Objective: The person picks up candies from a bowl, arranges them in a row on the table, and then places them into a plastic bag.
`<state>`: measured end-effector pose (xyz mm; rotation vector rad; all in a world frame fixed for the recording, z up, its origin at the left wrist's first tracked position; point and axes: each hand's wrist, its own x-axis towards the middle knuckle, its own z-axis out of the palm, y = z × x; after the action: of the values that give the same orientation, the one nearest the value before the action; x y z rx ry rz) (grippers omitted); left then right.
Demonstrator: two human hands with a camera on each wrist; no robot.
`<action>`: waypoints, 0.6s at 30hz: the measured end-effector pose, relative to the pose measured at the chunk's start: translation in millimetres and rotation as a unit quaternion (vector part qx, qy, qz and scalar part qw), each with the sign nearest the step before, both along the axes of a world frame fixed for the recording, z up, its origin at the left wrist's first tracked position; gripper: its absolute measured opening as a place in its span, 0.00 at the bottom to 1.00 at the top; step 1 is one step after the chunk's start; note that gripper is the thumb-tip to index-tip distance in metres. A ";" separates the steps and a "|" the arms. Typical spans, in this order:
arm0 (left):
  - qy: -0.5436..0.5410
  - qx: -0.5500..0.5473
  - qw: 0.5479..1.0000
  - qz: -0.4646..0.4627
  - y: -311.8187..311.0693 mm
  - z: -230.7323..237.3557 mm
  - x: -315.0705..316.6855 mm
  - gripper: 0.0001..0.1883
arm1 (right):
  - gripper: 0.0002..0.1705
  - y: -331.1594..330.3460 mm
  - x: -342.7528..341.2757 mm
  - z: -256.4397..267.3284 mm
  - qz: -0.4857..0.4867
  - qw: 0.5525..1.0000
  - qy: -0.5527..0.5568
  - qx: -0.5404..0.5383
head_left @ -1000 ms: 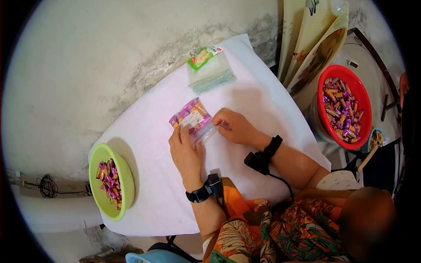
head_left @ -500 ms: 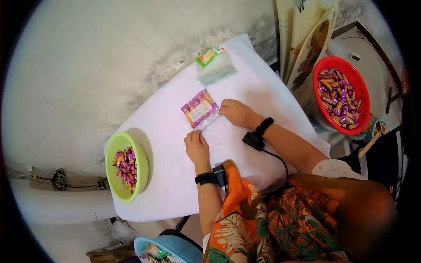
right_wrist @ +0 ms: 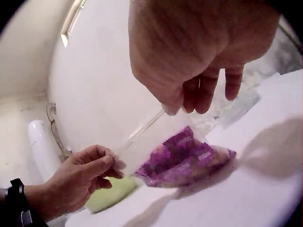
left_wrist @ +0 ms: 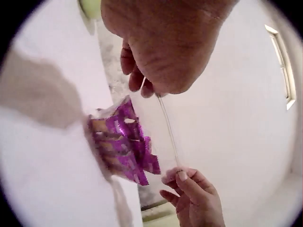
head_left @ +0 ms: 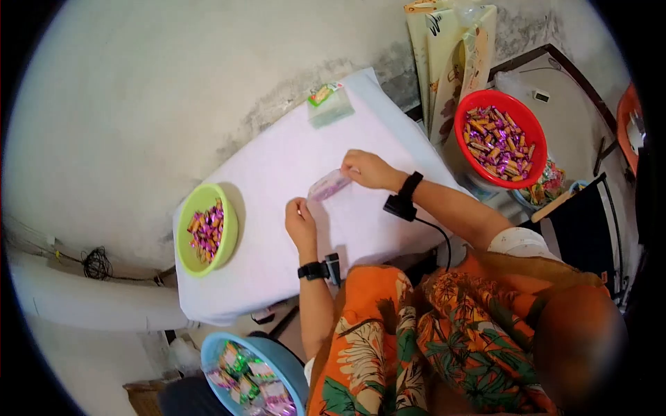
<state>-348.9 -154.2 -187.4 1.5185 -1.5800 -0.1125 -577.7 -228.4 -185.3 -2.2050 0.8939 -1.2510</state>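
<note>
Between my two hands hangs a clear plastic bag (head_left: 329,186) of purple-wrapped snack sticks, its top edge stretched straight. My left hand (head_left: 300,223) pinches one top corner between thumb and fingers. The opposite corner is pinched by my right hand (head_left: 371,168). From the left wrist view, the purple packets (left_wrist: 124,146) sit in the bottom of the bag, close over the white cloth. Seen from the right wrist, the upper part of the bag (right_wrist: 156,127) is see-through and holds no packets.
A green basin (head_left: 230,239) of wrapped sticks stands at the table's left end. Flat clear bags (head_left: 331,111) lie at the back of the white-covered table (head_left: 270,166). Beyond the right edge is a red basin (head_left: 542,142) of sticks; a blue tub (head_left: 295,374) of filled packs stands below.
The left hand has moved off the bag's filled part to a top corner. Both hands now hold the top edge taut, and the bag has tipped from lying flat to hanging. The head view has shifted.
</note>
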 end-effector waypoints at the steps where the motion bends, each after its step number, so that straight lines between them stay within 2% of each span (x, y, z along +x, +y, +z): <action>1: 0.004 0.001 1.000 0.005 5.8 9.5 -3.6 0.05 | 0.06 4.7 -2.0 10.3 0.005 1.000 0.004 0.001; 3: 0.121 0.007 0.993 0.004 18.7 25.6 -9.2 0.05 | 0.06 14.9 -4.1 25.6 0.030 0.996 -0.053 0.071; 4: 0.122 0.003 0.992 0.007 25.3 31.4 -10.5 0.05 | 0.06 21.4 -4.3 31.5 0.034 0.996 -0.051 0.068; 6: 0.186 0.010 0.983 -0.008 36.2 38.0 -11.9 0.05 | 0.07 29.8 -5.3 39.1 0.038 0.989 -0.045 0.133; 11: 0.256 0.018 0.966 -0.012 84.0 58.0 -21.8 0.07 | 0.08 62.4 -19.0 56.5 0.125 0.963 -0.085 0.223; 13: 0.270 0.029 0.963 -0.008 107.4 69.2 -28.5 0.08 | 0.08 83.4 -26.7 70.7 0.179 0.934 -0.155 0.269; 16: 0.319 0.037 0.946 -0.033 127.9 78.7 -39.5 0.09 | 0.07 104.0 -37.5 92.9 0.212 0.911 -0.199 0.292; 18: 0.349 0.018 0.932 -0.096 137.5 80.1 -45.6 0.09 | 0.07 115.3 -40.6 105.7 0.210 0.916 -0.200 0.278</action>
<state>-394.5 -16.7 -107.4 1.1543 -1.1355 -0.7144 -618.3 -113.2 -79.5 -1.5070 0.4888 -1.0185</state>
